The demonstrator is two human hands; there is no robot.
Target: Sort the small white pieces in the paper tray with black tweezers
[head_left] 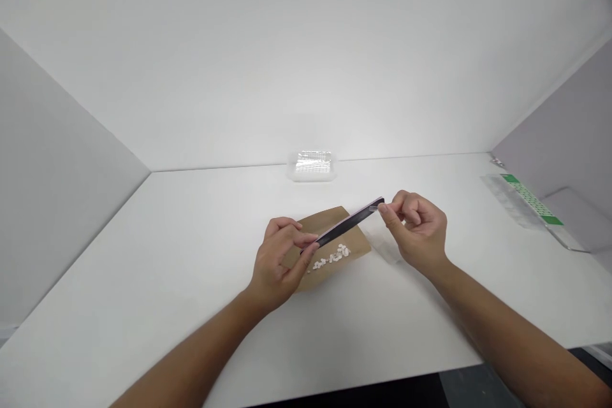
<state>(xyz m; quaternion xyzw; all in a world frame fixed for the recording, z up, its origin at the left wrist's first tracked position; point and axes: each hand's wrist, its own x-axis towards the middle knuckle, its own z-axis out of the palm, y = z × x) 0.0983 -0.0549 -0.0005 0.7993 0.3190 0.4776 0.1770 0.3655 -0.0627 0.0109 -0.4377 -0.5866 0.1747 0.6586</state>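
My left hand (280, 261) is closed around the near end of a long, thin nail file (345, 225), dark on its face with a pale pinkish edge. The file slants up to the right, above a sheet of brown paper (356, 247). Between thumb and forefinger, my right hand (415, 229) pinches a small clear piece (373, 208), which touches or lies over the file's far end; its exact kind is too small to make out. On the paper lies a loose row of several small white bits (332, 257), partly below the file. The paper's left part is hidden by my left hand.
A translucent plastic box (312, 167) stands by the back wall. Clear plastic film (385, 247) lies beside the paper, under my right hand. To the right are a clear bag with a green patterned header (533, 199) and a thin bent wire or rim (567, 244).
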